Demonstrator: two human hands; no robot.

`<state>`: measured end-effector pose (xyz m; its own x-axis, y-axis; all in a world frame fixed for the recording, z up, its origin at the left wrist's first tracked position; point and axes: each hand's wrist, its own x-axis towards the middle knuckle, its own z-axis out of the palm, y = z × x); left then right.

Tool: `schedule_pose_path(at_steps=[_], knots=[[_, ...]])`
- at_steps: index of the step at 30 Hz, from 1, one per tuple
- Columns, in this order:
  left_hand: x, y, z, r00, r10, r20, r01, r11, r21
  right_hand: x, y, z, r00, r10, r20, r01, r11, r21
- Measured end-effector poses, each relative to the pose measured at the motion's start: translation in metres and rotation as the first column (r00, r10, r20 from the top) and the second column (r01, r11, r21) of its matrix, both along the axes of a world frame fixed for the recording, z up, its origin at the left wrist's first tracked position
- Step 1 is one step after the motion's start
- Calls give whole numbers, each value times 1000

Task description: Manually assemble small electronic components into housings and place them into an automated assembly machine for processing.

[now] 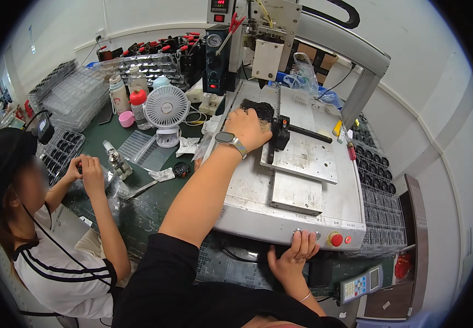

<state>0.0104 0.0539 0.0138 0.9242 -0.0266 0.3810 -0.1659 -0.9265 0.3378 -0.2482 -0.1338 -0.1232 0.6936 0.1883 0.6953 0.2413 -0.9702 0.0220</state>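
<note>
The head view is showing, at left, a co-worker in a black-striped white shirt (64,273), holding a small dark item (80,166). Rightward, a round white desk fan (167,106) is standing on a dark green table (154,205) beside a clear red-capped bottle (141,112). A grey metal machine (242,191) is filling the middle. A black block-shaped fixture (282,133) is standing close right of the left hand, blocking that side. Stacked clear plastic trays (376,191) are lying at far right.

The left hand (247,130) is bending its fingers over a rough black clump (261,109) on the machine's bed; whether it is gripping, one cannot tell. The right hand (295,259), loosely spread and visibly holding nothing, is touching the machine's front panel near a round silver button (317,235).
</note>
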Motion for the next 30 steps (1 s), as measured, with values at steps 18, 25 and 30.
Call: schedule_pose_path(at_steps=[18, 25, 30], knots=[[-1, 1, -1, 1000, -13, -4, 13, 1000, 11, -2, -1, -3, 1000, -5, -5, 5, 1000, 15], [0, 1, 0, 1000, -18, 17, 18, 1000, 6, -1, 1, 0, 1000, -6, -15, 6, 1000, 7], [1, 2, -1, 1000, -22, 4, 22, 1000, 12, 0, 2, 1, 1000, -6, -12, 6, 1000, 4]])
